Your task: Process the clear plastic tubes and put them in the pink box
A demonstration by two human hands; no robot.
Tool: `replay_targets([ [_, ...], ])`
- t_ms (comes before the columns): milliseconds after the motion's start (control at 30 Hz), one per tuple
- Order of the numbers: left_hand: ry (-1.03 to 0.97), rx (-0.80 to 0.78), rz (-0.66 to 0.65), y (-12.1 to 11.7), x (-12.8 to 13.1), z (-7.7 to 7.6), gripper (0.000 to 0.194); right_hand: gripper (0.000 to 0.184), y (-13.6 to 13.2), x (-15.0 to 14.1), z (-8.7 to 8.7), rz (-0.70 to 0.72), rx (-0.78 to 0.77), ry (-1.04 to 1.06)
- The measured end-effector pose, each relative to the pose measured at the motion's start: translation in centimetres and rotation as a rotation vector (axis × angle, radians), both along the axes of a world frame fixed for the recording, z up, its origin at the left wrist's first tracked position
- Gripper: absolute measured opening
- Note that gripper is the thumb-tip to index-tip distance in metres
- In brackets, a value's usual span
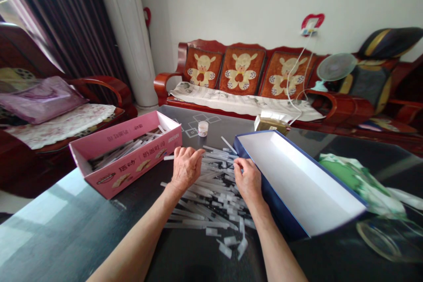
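A loose heap of narrow translucent plastic strips (211,196) lies on the dark table in front of me. My left hand (187,168) sits at the heap's far left, fingers curled over a strip (168,157) whose end sticks out to the left. My right hand (248,179) is at the heap's right edge, fingertips pinched together among the strips, beside a blue box with a white inside (297,180). Whether it holds a strip is hidden. A pink cardboard box (125,172) to the left holds several similar strips.
A small white-lidded jar (203,128) and a brown packet (272,124) stand at the table's far side. A green and white cloth (357,183) and a glass object (385,240) lie at the right. A wooden sofa (241,75) stands beyond the table.
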State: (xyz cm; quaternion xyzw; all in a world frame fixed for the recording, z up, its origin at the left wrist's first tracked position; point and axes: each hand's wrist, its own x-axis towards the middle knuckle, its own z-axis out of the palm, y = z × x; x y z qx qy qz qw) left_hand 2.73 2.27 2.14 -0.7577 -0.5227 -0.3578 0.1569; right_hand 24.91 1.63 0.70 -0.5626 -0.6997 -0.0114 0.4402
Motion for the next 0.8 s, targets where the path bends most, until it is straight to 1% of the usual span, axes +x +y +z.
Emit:
replay_targets([
  [167, 0.009, -0.015, -0.05, -0.3, 0.4, 0.2, 0.028, 0.02, -0.1, -0.1, -0.2, -0.011, -0.042, -0.019],
  [300, 0.018, -0.024, -0.086, -0.3, 0.6, 0.0, 0.029, 0.024, -0.3, -0.5, 0.7, -0.004, -0.041, 0.052],
  [400, 0.034, -0.038, -0.141, -0.4, 1.3, -0.3, 0.031, 0.023, -0.7, -1.6, 1.5, 0.106, -0.063, 0.183],
  [500, 0.011, -0.043, -0.217, -0.9, 1.9, 0.3, 0.03, 0.023, -1.1, -2.7, 1.8, 0.241, -0.178, 0.361],
  [567, -0.068, -0.014, -0.268, -1.4, 2.1, 1.4, 0.027, 0.024, -1.3, -3.1, 2.0, 0.291, -0.259, 0.477],
  [667, -0.298, 0.021, -0.31, -2.4, 2.0, 3.1, 0.018, 0.032, -1.5, -3.4, 2.2, 0.352, -0.378, 0.626],
  [733, -0.503, -0.024, -0.352, -2.9, 2.1, 3.7, 0.014, 0.039, -1.6, -3.5, 2.3, 0.361, -0.452, 0.729],
  [800, -0.728, -0.109, -0.434, -2.9, 2.4, 3.9, 0.011, 0.044, -1.6, -3.6, 2.4, 0.335, -0.519, 0.877],
])
